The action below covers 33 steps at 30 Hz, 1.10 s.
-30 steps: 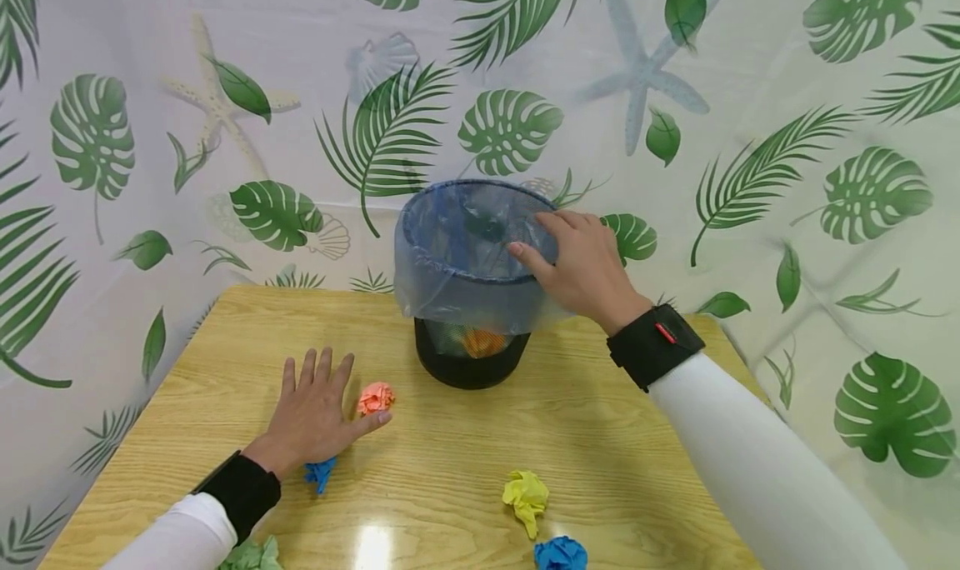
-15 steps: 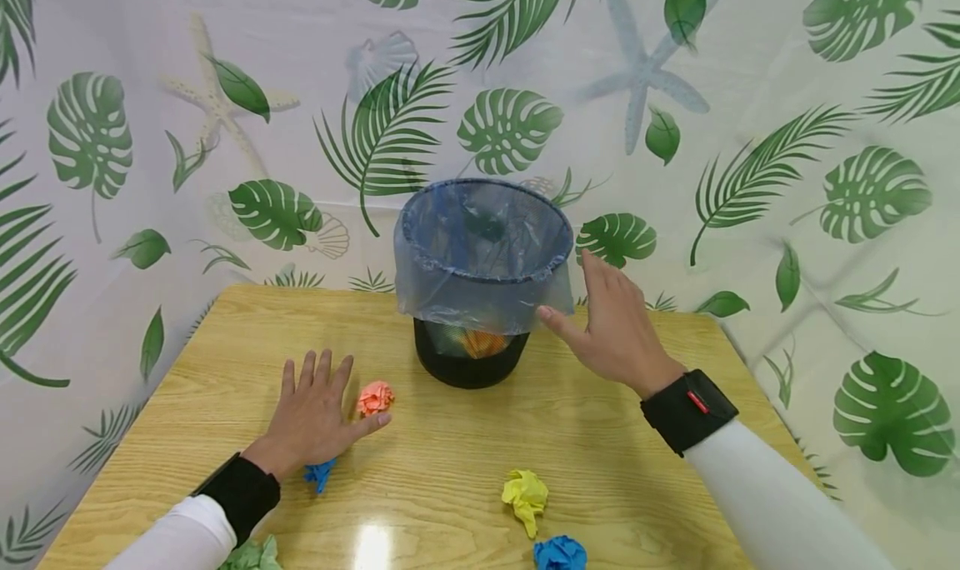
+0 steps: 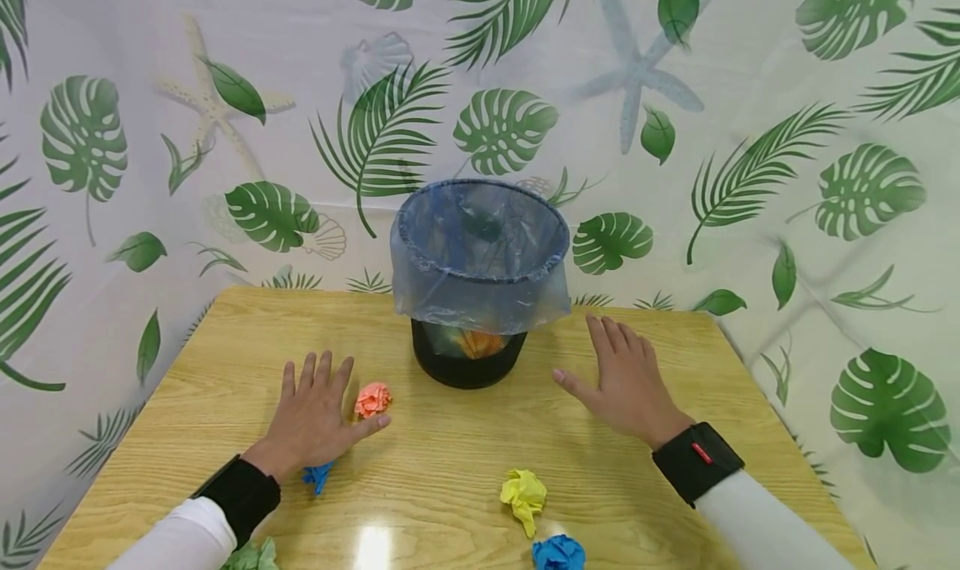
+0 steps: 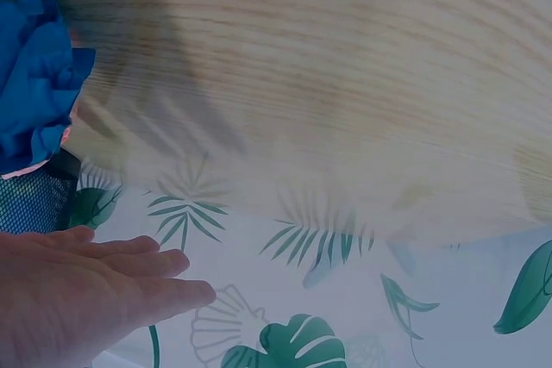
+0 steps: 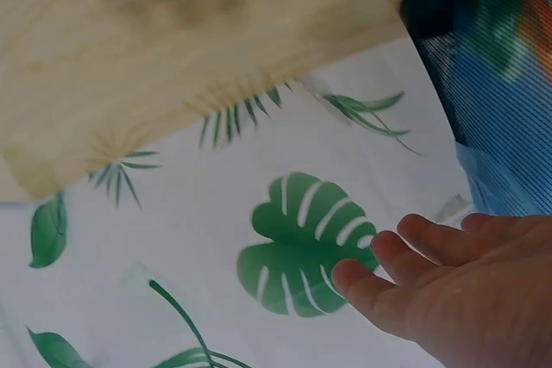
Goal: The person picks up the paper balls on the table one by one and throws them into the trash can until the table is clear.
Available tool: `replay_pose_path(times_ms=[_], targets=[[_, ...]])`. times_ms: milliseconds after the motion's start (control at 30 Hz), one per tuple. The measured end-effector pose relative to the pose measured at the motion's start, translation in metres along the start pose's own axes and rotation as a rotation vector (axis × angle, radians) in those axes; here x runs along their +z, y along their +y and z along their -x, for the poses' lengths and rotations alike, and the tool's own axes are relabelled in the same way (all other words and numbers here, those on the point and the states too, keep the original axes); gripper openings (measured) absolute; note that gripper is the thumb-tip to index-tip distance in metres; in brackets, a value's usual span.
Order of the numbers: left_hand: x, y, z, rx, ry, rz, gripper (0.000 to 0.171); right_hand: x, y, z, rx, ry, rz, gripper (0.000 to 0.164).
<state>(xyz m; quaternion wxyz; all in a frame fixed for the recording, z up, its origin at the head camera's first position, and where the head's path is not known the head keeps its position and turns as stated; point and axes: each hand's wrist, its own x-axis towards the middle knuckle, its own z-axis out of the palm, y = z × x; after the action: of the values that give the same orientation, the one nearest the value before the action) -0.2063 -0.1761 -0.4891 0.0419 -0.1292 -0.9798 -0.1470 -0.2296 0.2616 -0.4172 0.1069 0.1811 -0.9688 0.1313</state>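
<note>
Backs up over a wood-grain worktop [image 3: 435, 470], my two hands hold nothing: the left grip [image 3: 309, 424] is spread wide with its thumb out to the side, the right grip [image 3: 626, 384] loosely extended, to the right of the black mesh bin [image 3: 468, 372]. A crumpled coral paper [image 3: 373, 400] lies in the gap between my left thumb and index finger as seen from above; whether it touches either, I cannot tell. A blue scrap [image 3: 318, 477], partly hidden, shows at the base of that hand. Nearer me sit a yellow paper [image 3: 523, 501], a blue ball [image 3: 558, 552] and a pale green paper [image 3: 251, 556], the last two only partly in view.

The coral piece, I judge, calls for a light pinch from above, enough to hold without flattening it. Lifting the left grip straight up would avoid sweeping the scrap aside. The thin bluish liner [image 3: 480, 305] hangs loose outside the rim, so any piece bound for the bin is best let go above the middle of its mouth, fingertips clear of plastic that could snag and slip inward.
</note>
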Motion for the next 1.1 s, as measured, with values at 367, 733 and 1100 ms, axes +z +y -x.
replay_pose_path(times_ms=[367, 733, 1100], targets=[[-0.001, 0.003, 0.0, 0.004, 0.0, 0.018, 0.11, 0.041, 0.019, 0.03, 0.052, -0.039, 0.015, 0.093], [0.0, 0.006, -0.001, 0.017, 0.011, 0.004, 0.109, 0.058, 0.026, 0.042, 0.055, -0.026, 0.057, 0.093], [0.004, 0.02, -0.01, 0.041, -0.01, 0.079, 0.093, 0.061, 0.024, 0.049, 0.068, -0.049, 0.02, 0.092]])
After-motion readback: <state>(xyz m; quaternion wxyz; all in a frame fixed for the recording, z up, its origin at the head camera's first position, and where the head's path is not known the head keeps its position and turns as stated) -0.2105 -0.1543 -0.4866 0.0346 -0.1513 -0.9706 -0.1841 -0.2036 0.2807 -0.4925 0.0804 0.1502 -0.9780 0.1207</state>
